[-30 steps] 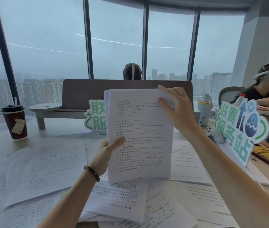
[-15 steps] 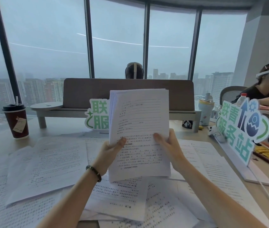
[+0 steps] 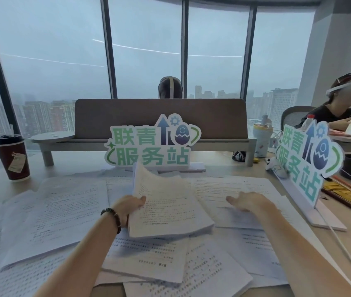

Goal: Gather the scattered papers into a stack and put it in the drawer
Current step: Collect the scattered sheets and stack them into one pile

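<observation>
A thick stack of printed papers (image 3: 166, 209) lies tilted back over the loose sheets in the middle of the desk. My left hand (image 3: 128, 207), with a bead bracelet on the wrist, grips the stack's left edge, thumb on top. My right hand (image 3: 248, 203) rests flat, fingers straight, on a loose sheet (image 3: 230, 189) to the right of the stack. More printed sheets (image 3: 50, 213) lie scattered across the desk, to the left and in front (image 3: 170, 262). No drawer is in view.
A green sign (image 3: 151, 144) stands behind the papers and another (image 3: 307, 161) at the right on a pink base. A red coffee cup (image 3: 12, 157) stands far left. A desk divider (image 3: 159, 118) and a seated person (image 3: 341, 108) are beyond. A white cable (image 3: 346, 249) runs along the right.
The stack has come down from upright in front of me to lie on the desk. My right hand let go of it and moved right onto a loose sheet.
</observation>
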The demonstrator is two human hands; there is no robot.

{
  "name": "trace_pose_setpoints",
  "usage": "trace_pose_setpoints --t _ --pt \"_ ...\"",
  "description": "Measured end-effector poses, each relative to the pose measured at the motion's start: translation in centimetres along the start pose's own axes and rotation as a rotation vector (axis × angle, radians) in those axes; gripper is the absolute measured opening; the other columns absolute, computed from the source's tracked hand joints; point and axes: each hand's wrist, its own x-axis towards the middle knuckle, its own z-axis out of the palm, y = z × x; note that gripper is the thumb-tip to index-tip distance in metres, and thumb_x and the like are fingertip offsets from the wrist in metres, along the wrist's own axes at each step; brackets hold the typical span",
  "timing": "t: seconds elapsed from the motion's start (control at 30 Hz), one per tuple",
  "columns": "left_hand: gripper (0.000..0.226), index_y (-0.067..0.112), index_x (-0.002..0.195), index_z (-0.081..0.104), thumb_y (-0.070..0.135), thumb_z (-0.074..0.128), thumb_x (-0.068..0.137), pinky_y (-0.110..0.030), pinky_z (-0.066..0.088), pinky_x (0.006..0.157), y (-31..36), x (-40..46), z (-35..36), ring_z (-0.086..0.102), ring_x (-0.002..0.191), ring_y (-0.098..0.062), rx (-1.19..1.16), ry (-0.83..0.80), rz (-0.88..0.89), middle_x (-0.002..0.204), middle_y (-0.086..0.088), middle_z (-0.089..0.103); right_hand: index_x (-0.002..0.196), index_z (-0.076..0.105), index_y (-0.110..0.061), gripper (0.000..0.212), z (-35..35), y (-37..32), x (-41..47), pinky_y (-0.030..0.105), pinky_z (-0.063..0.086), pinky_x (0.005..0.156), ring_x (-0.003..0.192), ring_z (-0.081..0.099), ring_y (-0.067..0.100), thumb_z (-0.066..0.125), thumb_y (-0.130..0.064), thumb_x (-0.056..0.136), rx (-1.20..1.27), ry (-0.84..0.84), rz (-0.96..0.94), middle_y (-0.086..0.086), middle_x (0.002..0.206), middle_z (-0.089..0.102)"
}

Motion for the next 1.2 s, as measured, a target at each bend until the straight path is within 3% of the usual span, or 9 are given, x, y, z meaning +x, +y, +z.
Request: trace_pose_setpoints --t 0.13,0.27,0.33,0.43,0.6,0.73,0.83,1.0,1.2 --pt "0.031 -0.004 0.123 0.058 0.016 0.055 0.100 -0.043 0.056 0.072 0.0 0.2 0.4 0.067 0.098 -0.039 0.017 0.005 0.024 0.117 -0.025 0.067 0.158 0.013 -0.023 0.084 0.3 -0.9 -1.1 0.050 0.031 0.114 0.143 0.031 0.037 0.036 -0.070 0.092 0.028 0.087 -0.127 0.014 0.159 0.030" --pt "0.031 -0.005 0.121 0.058 0.018 0.055 0.100 -0.053 0.055 0.089 -0.1 0.0 0.5 0.066 0.104 -0.041 0.095 0.015 0.026 0.116 -0.025 0.067 0.152 0.028 -0.016 0.071 -0.1 -1.3 -1.6 0.039 0.043 0.101 0.132 0.042 0.034 0.045 -0.057 0.096 0.068 0.202 -0.225 0.020 0.146 0.040" --pt "0.030 -0.004 0.119 0.059 0.018 0.055 0.100 -0.053 0.054 0.091 0.0 0.0 0.5 0.066 0.104 -0.041 0.118 0.021 0.028 0.115 -0.025 0.068 0.146 0.037 -0.017 0.070 -0.2 -1.0 -1.5 0.045 0.043 0.103 0.129 0.045 0.035 0.044 -0.061 0.093 0.041 0.227 -0.155 0.017 0.142 0.047" --pt "0.030 -0.004 0.120 0.060 0.019 0.056 0.099 -0.051 0.056 0.089 -0.1 0.1 0.5 0.067 0.102 -0.040 0.119 0.017 0.030 0.112 -0.023 0.069 0.143 0.041 -0.022 0.071 -0.2 -0.5 -1.6 0.070 0.024 0.107 0.134 0.043 0.038 0.038 -0.070 0.091 -0.074 0.173 -0.043 0.010 0.146 0.048" --pt "0.029 -0.003 0.119 0.060 0.019 0.056 0.100 -0.049 0.056 0.086 -0.2 0.3 0.6 0.068 0.101 -0.040 0.112 0.012 0.030 0.111 -0.023 0.070 0.143 0.041 -0.022 0.079 0.2 -0.7 -1.0 0.052 0.042 0.104 0.128 0.046 0.035 0.040 -0.076 0.085 0.000 0.180 -0.160 0.011 0.143 0.049" --pt "0.029 -0.003 0.120 0.060 0.018 0.056 0.100 -0.043 0.057 0.075 -0.1 0.2 0.6 0.068 0.092 -0.036 0.079 0.006 0.023 0.106 -0.021 0.070 0.152 0.031 -0.028 0.089 -0.1 -0.3 -1.1 0.074 0.017 0.110 0.140 0.036 0.042 0.033 -0.083 0.082 -0.035 0.200 0.016 0.012 0.153 0.041" --pt "0.030 -0.003 0.121 0.059 0.017 0.056 0.100 -0.043 0.057 0.075 -0.1 0.2 0.6 0.068 0.093 -0.037 0.062 0.001 0.016 0.107 -0.021 0.070 0.152 0.031 -0.027 0.092 -0.1 0.1 -0.8 0.076 0.010 0.110 0.141 0.033 0.042 0.036 -0.085 0.080 -0.044 0.149 0.021 0.011 0.154 0.041" --pt "0.029 -0.002 0.120 0.060 0.017 0.057 0.099 -0.049 0.056 0.086 -0.2 0.2 0.6 0.067 0.100 -0.039 0.068 0.004 0.024 0.110 -0.022 0.070 0.147 0.033 -0.026 0.097 -0.1 0.3 -1.3 0.053 0.040 0.105 0.131 0.040 0.035 0.046 -0.087 0.073 0.039 0.214 -0.033 0.012 0.143 0.046" --pt "0.029 -0.003 0.119 0.060 0.017 0.057 0.099 -0.046 0.057 0.079 -0.2 0.2 0.6 0.068 0.094 -0.037 0.053 -0.004 0.028 0.105 -0.020 0.071 0.136 0.042 -0.027 0.101 -0.9 1.0 -1.7 0.039 0.036 0.085 0.125 0.044 0.030 0.062 -0.089 0.059 0.029 0.207 -0.003 0.007 0.135 0.051"
